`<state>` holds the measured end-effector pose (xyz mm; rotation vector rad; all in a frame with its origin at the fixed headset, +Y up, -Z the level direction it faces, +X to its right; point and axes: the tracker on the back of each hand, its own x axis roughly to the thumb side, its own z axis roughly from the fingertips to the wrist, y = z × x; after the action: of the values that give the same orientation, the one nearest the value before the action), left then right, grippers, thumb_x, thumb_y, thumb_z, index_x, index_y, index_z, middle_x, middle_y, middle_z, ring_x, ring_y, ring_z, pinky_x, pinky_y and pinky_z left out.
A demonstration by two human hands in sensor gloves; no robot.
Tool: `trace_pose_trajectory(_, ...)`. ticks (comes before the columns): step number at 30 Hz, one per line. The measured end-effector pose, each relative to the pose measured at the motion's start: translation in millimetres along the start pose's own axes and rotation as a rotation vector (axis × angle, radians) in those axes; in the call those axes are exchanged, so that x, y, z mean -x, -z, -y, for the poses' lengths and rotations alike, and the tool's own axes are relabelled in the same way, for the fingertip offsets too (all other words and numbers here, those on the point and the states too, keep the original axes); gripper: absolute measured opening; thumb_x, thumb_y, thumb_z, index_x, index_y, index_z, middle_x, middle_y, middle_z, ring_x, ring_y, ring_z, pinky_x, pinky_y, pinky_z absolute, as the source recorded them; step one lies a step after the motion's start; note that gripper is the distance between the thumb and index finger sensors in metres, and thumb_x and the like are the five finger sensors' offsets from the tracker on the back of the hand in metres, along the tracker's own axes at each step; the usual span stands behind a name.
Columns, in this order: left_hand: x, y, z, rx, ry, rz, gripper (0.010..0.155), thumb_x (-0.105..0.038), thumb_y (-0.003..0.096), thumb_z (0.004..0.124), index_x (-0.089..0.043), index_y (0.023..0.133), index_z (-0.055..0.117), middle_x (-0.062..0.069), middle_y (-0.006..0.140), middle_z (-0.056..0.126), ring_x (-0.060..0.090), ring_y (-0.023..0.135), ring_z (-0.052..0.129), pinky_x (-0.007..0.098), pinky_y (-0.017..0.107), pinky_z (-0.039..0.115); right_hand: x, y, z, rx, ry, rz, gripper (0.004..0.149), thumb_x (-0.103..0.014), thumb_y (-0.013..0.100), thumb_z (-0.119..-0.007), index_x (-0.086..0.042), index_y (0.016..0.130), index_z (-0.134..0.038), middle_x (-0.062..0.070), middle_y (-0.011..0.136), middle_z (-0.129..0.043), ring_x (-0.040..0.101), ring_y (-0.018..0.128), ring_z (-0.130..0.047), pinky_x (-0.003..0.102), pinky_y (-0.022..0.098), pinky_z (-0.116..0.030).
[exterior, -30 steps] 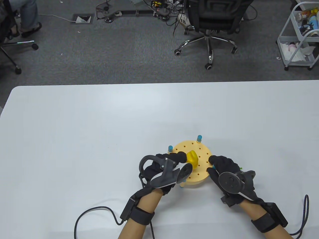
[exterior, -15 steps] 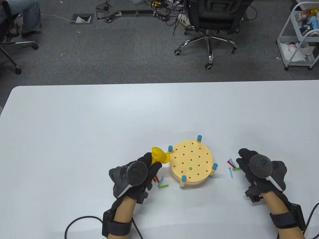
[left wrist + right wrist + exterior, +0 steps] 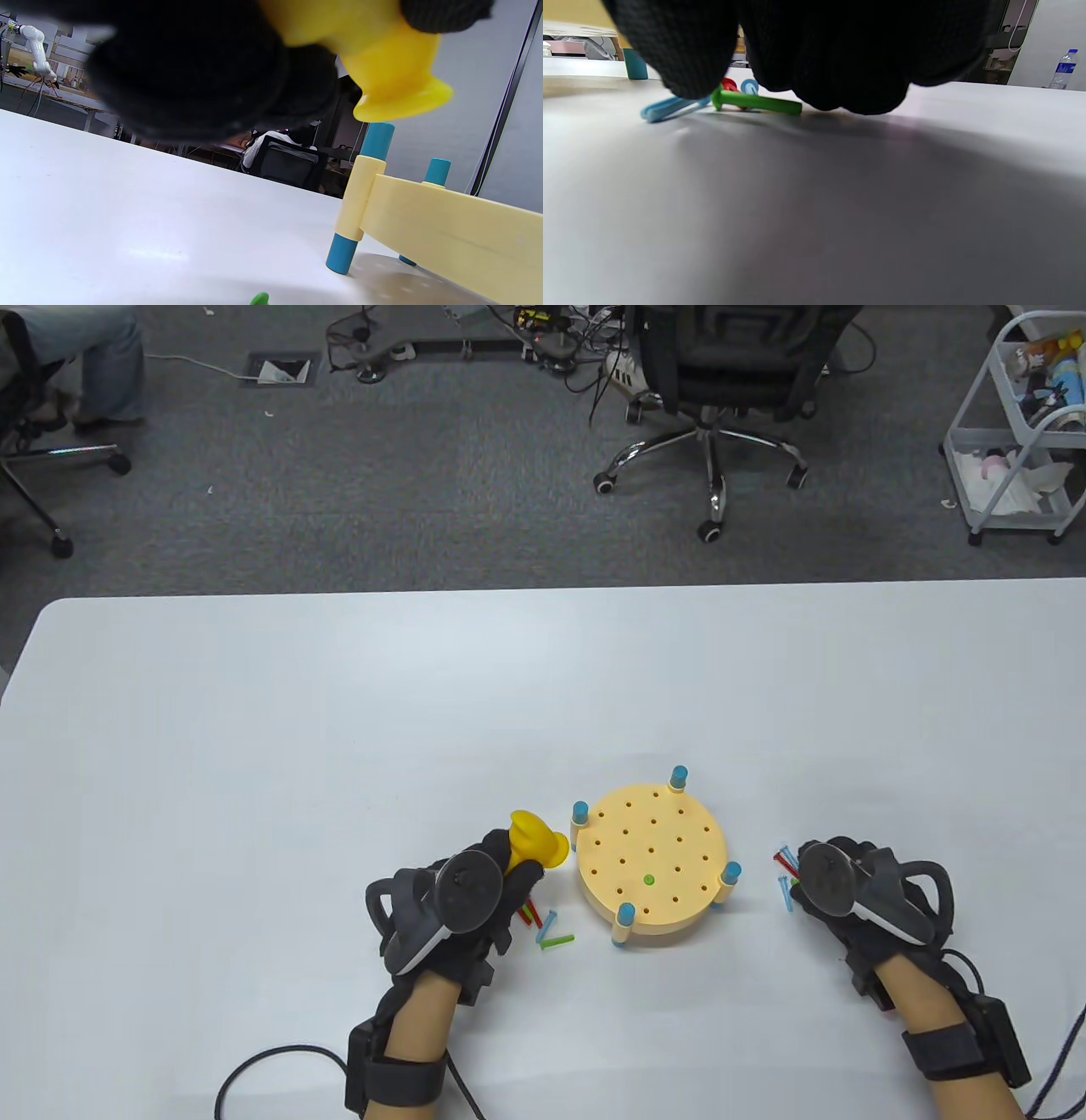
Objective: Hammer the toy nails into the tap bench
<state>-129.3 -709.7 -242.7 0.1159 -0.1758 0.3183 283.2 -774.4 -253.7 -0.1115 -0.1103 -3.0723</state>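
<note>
Sitting between both hands: tap bench point(image 3: 652, 863).

We see black knit glove on left hand point(image 3: 475, 899), same on right hand point(image 3: 857, 899), dark grey tracker with round disc face and white lower edge strapped on each, black wrist straps with boxy modules, black cables trailing off both wrists

office chair point(image 3: 721, 364), cart point(image 3: 1018, 432), perhaps toys
</note>
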Motion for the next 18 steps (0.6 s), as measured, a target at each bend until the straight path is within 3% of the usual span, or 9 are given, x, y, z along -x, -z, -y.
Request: trace_pose_trajectory(18,-2.9,0.6,2.6,0.043,0.035,0.006,0.064,-0.061,0.0357,0.065,-0.021,0.084,0.076,0.009,0.046,0.102,0.024,0.018,0.102,0.034,0.012,0.083,-4.0,2.4,-1.8,-0.031,-0.043,-0.025,0.051,-0.041,0.041,-0.076,-0.022,0.088,-0.073,0.009,0.084,-0.08,0.029,0.067,-0.087,0.046,0.054,-0.075)
